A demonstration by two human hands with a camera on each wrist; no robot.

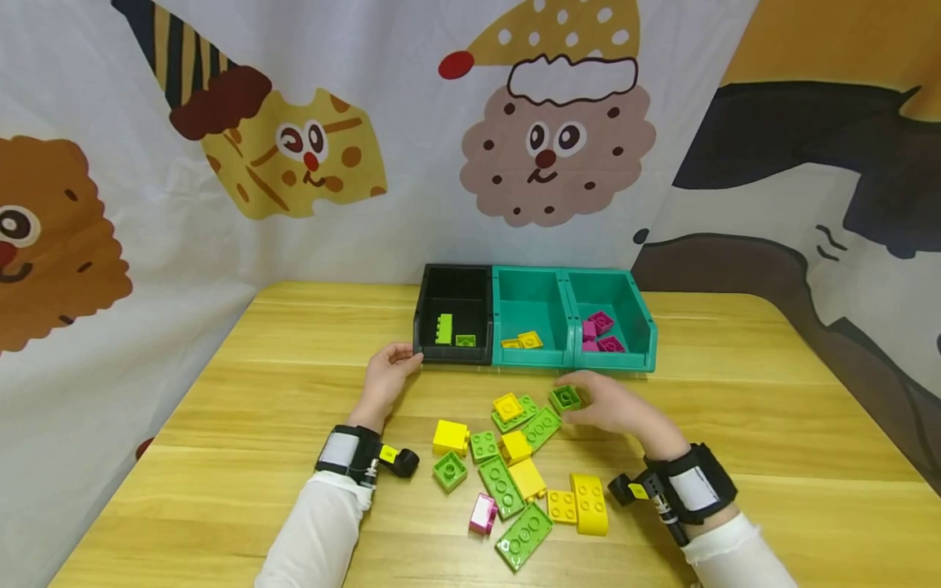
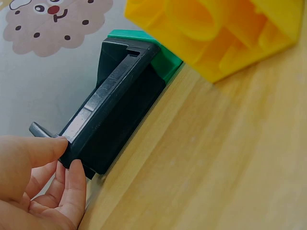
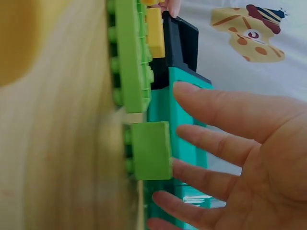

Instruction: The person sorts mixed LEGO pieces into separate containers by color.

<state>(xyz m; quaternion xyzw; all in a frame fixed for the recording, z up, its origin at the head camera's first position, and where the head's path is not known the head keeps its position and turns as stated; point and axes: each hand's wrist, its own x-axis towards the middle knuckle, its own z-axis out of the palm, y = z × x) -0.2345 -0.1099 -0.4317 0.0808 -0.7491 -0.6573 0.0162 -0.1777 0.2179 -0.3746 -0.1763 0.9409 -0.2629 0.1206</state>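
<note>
At the front left corner of a black storage bin (image 1: pixel 453 354), my left hand (image 1: pixel 384 382) pinches the rim. In the left wrist view the thumb lies on top of the black edge and the fingertips (image 2: pixel 75 177) are under it. My right hand (image 1: pixel 613 404) is beside a small green toy brick (image 1: pixel 564 398), its fingers spread and fairly straight. In the right wrist view that green brick (image 3: pixel 151 151) is right at the fingertips, studs facing the table. The black bin has two green bricks (image 1: pixel 444 328) inside.
Right of the black bin are two teal bins (image 1: pixel 532 298), one with yellow bricks (image 1: pixel 530 340), one with magenta bricks (image 1: pixel 601 322). Between my arms lie loose green bricks (image 1: pixel 524 536), yellow bricks (image 1: pixel 590 505) and a magenta brick (image 1: pixel 483 514). A printed cloth (image 1: pixel 412 220) hangs behind the table.
</note>
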